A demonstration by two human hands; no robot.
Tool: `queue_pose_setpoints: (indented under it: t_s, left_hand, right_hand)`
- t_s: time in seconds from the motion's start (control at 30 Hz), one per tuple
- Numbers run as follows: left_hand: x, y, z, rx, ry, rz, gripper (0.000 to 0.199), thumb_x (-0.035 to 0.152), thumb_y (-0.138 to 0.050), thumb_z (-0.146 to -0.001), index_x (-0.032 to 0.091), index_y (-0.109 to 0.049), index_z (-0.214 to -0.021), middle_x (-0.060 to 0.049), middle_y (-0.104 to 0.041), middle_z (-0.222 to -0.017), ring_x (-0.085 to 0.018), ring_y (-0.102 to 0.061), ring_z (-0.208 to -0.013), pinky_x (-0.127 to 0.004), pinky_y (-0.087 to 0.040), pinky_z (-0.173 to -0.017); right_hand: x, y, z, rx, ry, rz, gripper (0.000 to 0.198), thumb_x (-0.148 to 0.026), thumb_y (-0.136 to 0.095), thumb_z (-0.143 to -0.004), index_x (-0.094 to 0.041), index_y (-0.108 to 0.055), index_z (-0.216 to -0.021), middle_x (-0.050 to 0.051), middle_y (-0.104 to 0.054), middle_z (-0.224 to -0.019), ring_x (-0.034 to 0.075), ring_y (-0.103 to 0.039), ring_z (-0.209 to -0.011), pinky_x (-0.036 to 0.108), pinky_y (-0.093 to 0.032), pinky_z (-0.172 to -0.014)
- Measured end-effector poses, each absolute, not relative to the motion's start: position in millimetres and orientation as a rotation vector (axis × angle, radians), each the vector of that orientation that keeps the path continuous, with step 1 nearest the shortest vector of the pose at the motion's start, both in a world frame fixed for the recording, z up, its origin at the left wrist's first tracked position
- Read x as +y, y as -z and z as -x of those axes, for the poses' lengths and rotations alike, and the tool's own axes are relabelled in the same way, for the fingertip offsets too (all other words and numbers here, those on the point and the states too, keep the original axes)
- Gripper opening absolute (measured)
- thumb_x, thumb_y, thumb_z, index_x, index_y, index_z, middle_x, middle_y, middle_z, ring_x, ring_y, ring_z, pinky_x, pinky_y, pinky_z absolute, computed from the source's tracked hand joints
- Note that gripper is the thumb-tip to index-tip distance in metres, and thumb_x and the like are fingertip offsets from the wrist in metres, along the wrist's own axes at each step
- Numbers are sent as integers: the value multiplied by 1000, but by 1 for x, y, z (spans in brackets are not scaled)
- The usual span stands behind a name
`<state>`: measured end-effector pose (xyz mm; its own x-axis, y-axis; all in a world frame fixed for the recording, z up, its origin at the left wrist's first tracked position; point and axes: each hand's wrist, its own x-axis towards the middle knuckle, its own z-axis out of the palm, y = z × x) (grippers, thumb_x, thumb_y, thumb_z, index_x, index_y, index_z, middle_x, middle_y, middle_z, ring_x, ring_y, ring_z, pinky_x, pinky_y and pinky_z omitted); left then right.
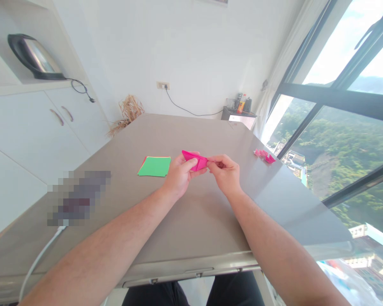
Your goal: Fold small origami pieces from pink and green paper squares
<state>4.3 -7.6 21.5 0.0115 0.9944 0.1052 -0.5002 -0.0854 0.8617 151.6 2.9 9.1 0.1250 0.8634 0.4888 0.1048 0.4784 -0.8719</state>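
Observation:
A folded piece of bright pink origami paper (201,162) is held up above the table, between both hands. My left hand (179,172) grips it from the left, thumb on top and fingers beneath. The fingertips of my right hand (225,171) pinch its right-hand corner. One pointed end of the paper sticks up past my left thumb. Close to the left hand lies a stack of square coloured paper (154,166), green on top with red showing at one edge.
Small folded pink paper pieces (264,156) rest near the table's right edge, by the window. A blurred-out object (79,197) with a white cable (41,250) lies at left. An electric kettle (38,57) stands on the cabinet shelf.

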Motion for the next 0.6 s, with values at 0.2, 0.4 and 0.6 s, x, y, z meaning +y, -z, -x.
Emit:
queue_pose_setpoints:
  t_s: [0.2, 0.4, 0.6]
  left_hand:
    - [-10, -17, -10, 840, -1474, -1064, 29, 25, -75, -75, 14, -68, -101, -6, -69, -92, -25, -69, -96, -46, -62, -84]
    - [-11, -17, -11, 833, -1460, -1066, 31, 24, -74, -76, 15, -66, -104, -7, -69, -94, -24, -69, -97, -48, -61, -87]
    - [-11, -18, -12, 889, -1483, -1057, 32, 19, -72, -74, 16, -62, -105, -5, -70, -92, -22, -70, -90, -46, -62, -85]
  right_hand:
    - [-5, -17, -149, -1364, -732, 1028, 5, -25, -72, -71, -22, -68, -72, -1, -65, -72, 14, -58, -65, 29, -49, -62]
    - [-4, -14, -149, -1434, -645, 1083, 6, -29, -68, -77, -23, -66, -76, 0, -67, -77, 15, -60, -67, 31, -51, -65]
    - [-3, -11, -149, -1570, -424, 982, 6, -23, -63, -81, -24, -66, -76, 1, -65, -85, 16, -62, -79, 31, -53, -73]
